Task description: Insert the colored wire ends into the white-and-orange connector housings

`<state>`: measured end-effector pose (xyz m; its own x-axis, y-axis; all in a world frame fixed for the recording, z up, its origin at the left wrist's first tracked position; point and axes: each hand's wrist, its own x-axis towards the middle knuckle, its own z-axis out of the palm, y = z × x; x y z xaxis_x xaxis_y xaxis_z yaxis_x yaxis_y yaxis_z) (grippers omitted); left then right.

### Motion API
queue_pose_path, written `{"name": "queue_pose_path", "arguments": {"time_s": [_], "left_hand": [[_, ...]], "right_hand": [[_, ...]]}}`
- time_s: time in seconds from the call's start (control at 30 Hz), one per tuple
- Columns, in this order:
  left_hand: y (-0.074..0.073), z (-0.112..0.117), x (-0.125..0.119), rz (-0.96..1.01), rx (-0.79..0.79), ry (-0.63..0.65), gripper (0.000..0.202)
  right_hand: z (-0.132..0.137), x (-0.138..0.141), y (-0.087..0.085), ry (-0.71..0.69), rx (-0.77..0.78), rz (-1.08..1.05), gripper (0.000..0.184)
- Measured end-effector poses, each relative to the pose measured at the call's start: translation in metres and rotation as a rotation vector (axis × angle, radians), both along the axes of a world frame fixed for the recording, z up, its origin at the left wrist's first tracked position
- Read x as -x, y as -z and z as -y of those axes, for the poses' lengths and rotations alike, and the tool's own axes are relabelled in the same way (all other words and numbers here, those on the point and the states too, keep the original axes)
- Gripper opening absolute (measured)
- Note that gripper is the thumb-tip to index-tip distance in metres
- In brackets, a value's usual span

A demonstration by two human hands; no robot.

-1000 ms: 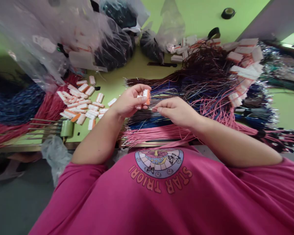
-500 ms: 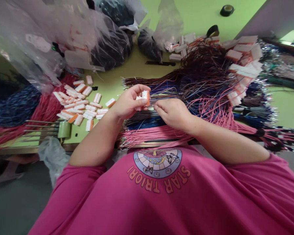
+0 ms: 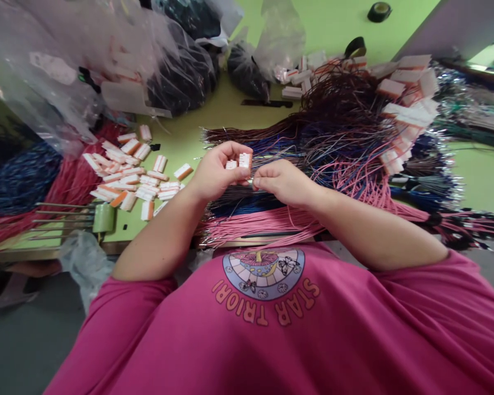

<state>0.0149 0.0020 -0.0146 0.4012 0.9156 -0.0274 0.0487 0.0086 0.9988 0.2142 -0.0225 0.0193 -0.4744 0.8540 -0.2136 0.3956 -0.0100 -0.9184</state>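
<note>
My left hand (image 3: pixel 219 171) is closed around a white and orange connector housing (image 3: pixel 245 160), pinched between thumb and fingers with its orange face turned to the right. Just right of it, my right hand (image 3: pixel 280 182) has thumb and forefinger pressed together close to the housing. A thin wire seems to be in that pinch, but its length is mostly hidden by the fingers. Beneath both hands lie rows of cut wires: brown, blue, grey and a thick pink bundle (image 3: pixel 255 226) nearest my body, with bare metal ends at the left.
Loose connector housings (image 3: pixel 148 189) lie in a pile at left, beside a green cylinder (image 3: pixel 104 218) with metal rods. Plastic bags (image 3: pixel 181 66) stand behind. Wired housings (image 3: pixel 411 112) are heaped at right. A tape roll (image 3: pixel 379 11) lies at the far back.
My right hand has moved slightly left, its fingertips now nearer the housing. In my left hand the housing has turned a little, showing more of its white side.
</note>
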Motion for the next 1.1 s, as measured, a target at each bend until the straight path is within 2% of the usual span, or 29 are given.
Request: {"name": "queue_pose_path", "arguments": {"time_s": [0.07, 0.13, 0.27, 0.37, 0.47, 0.57, 0.67, 0.8, 1.0, 1.1], "left_hand": [[-0.002, 0.001, -0.001, 0.022, 0.015, -0.003, 0.056], [-0.004, 0.002, -0.002, 0.043, 0.044, -0.013, 0.057], [-0.006, 0.003, -0.003, 0.091, 0.136, -0.040, 0.058], [-0.006, 0.003, -0.003, 0.116, 0.197, -0.044, 0.057], [-0.008, 0.003, -0.002, 0.137, 0.229, -0.035, 0.054], [-0.010, 0.004, -0.002, 0.161, 0.256, -0.008, 0.051], [-0.012, 0.005, -0.003, 0.156, 0.304, 0.000, 0.047], [-0.015, 0.008, -0.007, 0.139, 0.346, -0.038, 0.044], [-0.018, 0.009, -0.009, 0.145, 0.291, -0.077, 0.045], [-0.018, 0.010, -0.010, 0.116, 0.293, -0.061, 0.047]], "right_hand": [[0.000, -0.001, 0.001, -0.017, 0.002, -0.028, 0.016], [0.001, -0.003, -0.001, -0.039, -0.069, 0.014, 0.019], [0.011, -0.003, -0.003, -0.062, -0.446, 0.394, 0.024], [0.021, -0.002, -0.003, -0.153, -0.706, 0.699, 0.026], [0.025, -0.003, -0.004, -0.272, -0.889, 0.811, 0.033], [0.025, -0.003, -0.007, -0.350, -0.998, 0.860, 0.039], [0.024, -0.001, -0.011, -0.393, -1.025, 0.907, 0.042], [0.023, 0.002, -0.009, -0.434, -0.972, 0.880, 0.043], [0.019, 0.002, 0.002, -0.201, -0.738, 0.781, 0.037], [0.017, 0.003, 0.005, -0.232, -0.694, 0.768, 0.037]]}}
